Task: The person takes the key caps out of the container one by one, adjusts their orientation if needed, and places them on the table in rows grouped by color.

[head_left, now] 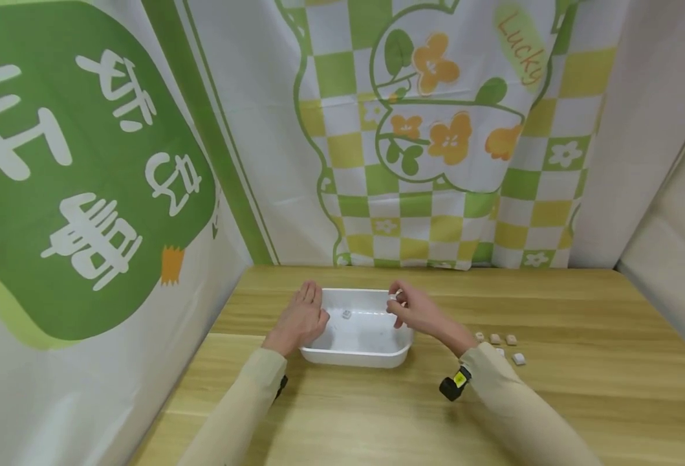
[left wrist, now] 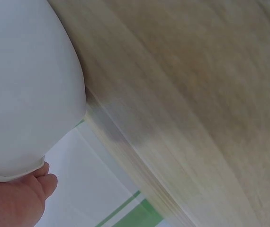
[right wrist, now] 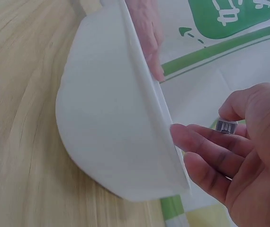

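Note:
A white plastic tub (head_left: pixel 354 355) stands on the table with one small pale keycap (head_left: pixel 347 314) inside. My left hand (head_left: pixel 300 320) rests on its left rim, fingers fairly straight and thumb toward the inside. In the left wrist view part of that hand (left wrist: pixel 16 201) shows at the rim. At the tub's right end, my right hand (head_left: pixel 418 312) pinches another keycap (right wrist: pixel 226 126) between thumb and fingers, its ribbed hollow underside showing. Several more keycaps (head_left: pixel 511 340) lie on the table right of the tub, partly hidden by the right wrist.
The wooden table (head_left: pixel 365 414) ends at a hanging cloth (head_left: pixel 400 220) printed with checks and flowers. A green and white cloth wall (head_left: pixel 162 323) borders the left side. A black wrist camera (head_left: pixel 451 387) sits under the right wrist.

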`<state>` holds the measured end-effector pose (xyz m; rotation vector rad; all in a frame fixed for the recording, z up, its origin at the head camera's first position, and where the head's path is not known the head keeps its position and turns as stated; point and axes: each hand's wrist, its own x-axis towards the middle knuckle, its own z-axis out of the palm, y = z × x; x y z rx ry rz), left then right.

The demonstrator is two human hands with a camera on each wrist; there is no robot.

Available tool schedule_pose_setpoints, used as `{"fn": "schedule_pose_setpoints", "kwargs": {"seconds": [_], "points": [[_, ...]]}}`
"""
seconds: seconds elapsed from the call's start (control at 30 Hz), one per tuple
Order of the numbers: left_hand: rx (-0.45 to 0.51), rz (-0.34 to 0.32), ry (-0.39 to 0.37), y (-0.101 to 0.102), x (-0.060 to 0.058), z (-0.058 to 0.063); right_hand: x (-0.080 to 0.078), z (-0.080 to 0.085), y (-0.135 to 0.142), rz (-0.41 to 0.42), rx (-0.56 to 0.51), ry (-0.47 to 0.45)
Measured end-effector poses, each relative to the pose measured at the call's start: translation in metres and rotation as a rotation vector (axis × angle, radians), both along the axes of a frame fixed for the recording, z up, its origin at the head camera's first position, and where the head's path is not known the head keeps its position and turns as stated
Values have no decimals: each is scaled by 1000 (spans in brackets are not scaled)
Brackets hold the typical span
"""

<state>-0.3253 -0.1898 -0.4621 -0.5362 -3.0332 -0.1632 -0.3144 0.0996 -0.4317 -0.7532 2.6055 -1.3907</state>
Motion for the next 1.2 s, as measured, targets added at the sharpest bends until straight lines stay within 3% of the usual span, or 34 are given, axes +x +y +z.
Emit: {"fn": "schedule_pose_setpoints", "kwargs": {"seconds": [0.17, 0.47, 0.63, 0.83, 1.03, 1.2], "points": [[9, 6, -2, -1, 1, 0, 3, 1, 12, -18, -10, 25], [3, 1, -3, -1, 1, -2, 12, 3, 29, 20, -2, 76], [5, 4, 1, -1, 0, -2, 14, 4, 36, 18, 27, 183], [15, -3, 5, -1, 1, -2, 17, -2, 47, -53, 88, 320], [14, 5, -4, -2, 1, -2, 22, 1, 58, -69, 124, 304], [21, 3, -11, -2, 0, -3, 27, 0, 71, -48, 132, 213]]}}
